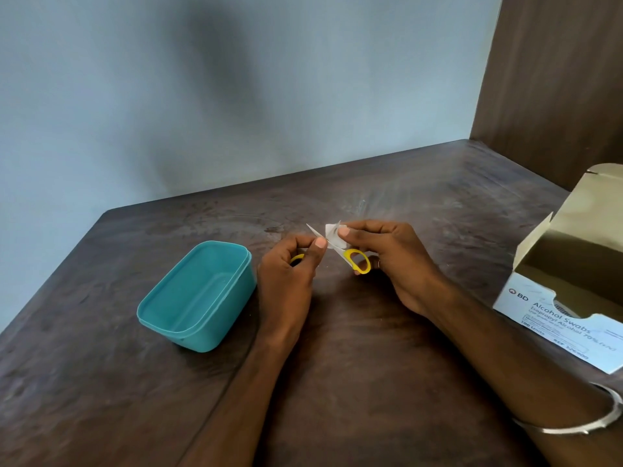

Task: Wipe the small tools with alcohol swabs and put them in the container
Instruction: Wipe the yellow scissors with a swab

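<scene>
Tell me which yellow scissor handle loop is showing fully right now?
The loop below the right hand; the other loop is mostly hidden inside the left hand.

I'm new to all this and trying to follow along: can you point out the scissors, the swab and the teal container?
scissors (360, 261): head view, on the yellow handle loop.
swab (333, 234): head view, on the white pad under the right thumb.
teal container (232, 299): head view, on its right outer wall.
</scene>
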